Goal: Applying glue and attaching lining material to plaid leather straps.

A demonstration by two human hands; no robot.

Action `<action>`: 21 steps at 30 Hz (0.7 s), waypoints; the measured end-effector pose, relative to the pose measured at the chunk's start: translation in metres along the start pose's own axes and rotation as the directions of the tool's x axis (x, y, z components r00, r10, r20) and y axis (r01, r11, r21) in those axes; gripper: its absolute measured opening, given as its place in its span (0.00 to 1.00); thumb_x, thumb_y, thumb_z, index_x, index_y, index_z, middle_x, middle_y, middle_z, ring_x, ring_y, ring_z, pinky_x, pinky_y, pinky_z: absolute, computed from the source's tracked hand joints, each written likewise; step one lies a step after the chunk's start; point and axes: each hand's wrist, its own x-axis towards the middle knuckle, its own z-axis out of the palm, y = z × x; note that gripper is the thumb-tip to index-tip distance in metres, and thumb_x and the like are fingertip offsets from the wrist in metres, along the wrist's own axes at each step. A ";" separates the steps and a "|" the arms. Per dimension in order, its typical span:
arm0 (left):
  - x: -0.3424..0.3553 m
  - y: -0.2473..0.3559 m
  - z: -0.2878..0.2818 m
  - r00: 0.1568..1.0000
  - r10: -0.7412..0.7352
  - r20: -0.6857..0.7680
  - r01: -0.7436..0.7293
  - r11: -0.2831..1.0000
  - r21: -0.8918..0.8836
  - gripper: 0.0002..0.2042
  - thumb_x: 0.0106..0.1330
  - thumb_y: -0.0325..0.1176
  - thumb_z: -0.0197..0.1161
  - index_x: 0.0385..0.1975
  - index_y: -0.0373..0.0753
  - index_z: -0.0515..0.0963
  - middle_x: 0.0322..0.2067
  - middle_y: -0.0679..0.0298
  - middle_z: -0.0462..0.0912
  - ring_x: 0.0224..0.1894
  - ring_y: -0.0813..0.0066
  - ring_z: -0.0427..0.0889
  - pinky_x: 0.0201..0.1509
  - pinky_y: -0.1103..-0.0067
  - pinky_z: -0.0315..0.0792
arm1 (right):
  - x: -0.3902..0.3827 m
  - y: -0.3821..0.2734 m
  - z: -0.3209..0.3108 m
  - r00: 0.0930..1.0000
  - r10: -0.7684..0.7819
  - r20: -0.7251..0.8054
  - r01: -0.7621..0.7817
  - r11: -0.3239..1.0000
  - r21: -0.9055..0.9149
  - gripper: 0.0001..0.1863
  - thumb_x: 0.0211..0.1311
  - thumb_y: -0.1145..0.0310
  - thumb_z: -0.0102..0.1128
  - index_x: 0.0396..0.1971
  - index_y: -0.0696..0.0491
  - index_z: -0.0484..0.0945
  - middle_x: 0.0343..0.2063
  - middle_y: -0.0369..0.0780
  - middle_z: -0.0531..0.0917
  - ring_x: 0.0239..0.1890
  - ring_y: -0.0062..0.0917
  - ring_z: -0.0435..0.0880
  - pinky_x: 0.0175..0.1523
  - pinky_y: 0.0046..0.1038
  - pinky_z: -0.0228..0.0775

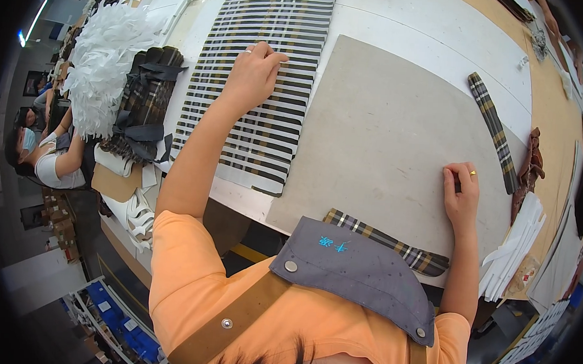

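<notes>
My left hand [252,78] is closed, its fingertips down on a long row of plaid strips alternating with white bands [261,124]. Whether a strip is caught between those fingers is hidden. Over the right part of a grey board [380,127], my right hand [461,194] is curled, thumb against fingers; anything inside it cannot be made out. One loose plaid strip [495,135] lies along the board's right side, beyond that hand. Another plaid piece [394,241] rests at the near edge, partly covered by the dark grey flap [349,271] on my chest.
Left of the row sit a tied bundle of plaid pieces [147,99] and a heap of white shreds [106,67]. White strips [514,243] and crumpled brown material [533,162] lie at the right. A masked co-worker [62,160] is at the far left.
</notes>
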 end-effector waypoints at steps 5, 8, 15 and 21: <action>0.009 -0.006 0.005 1.000 0.020 0.010 -0.020 1.000 0.020 0.08 0.64 0.27 0.55 0.38 0.39 0.80 0.33 0.60 0.76 0.39 0.63 0.75 0.43 0.70 0.70 | 0.000 0.000 0.000 1.000 0.003 -0.002 -0.003 1.000 -0.001 0.01 0.58 0.80 0.56 0.28 0.60 0.74 0.25 0.41 0.73 0.27 0.27 0.73 0.33 0.25 0.67; 0.012 -0.009 0.009 0.998 0.055 0.029 -0.055 0.998 0.029 0.08 0.64 0.27 0.55 0.38 0.40 0.80 0.33 0.60 0.76 0.39 0.64 0.75 0.43 0.71 0.70 | 0.000 0.000 -0.001 1.000 0.006 0.002 -0.006 1.000 -0.004 0.01 0.58 0.79 0.56 0.28 0.60 0.74 0.25 0.40 0.73 0.27 0.27 0.73 0.33 0.25 0.67; 0.024 -0.015 0.011 0.999 0.050 -0.018 -0.050 0.998 0.029 0.07 0.63 0.27 0.55 0.36 0.39 0.81 0.32 0.62 0.76 0.37 0.64 0.75 0.43 0.71 0.70 | 0.000 0.000 -0.001 1.000 0.009 -0.003 -0.009 1.000 -0.005 0.01 0.58 0.79 0.56 0.28 0.60 0.74 0.25 0.40 0.73 0.27 0.26 0.72 0.33 0.25 0.66; 0.037 -0.020 0.016 0.996 0.086 -0.029 -0.085 0.995 0.059 0.08 0.63 0.27 0.55 0.37 0.39 0.81 0.31 0.61 0.76 0.37 0.65 0.76 0.42 0.72 0.71 | -0.001 -0.002 -0.001 1.000 0.013 -0.007 -0.013 1.000 0.002 0.01 0.57 0.79 0.56 0.28 0.59 0.74 0.24 0.40 0.73 0.27 0.27 0.72 0.33 0.25 0.66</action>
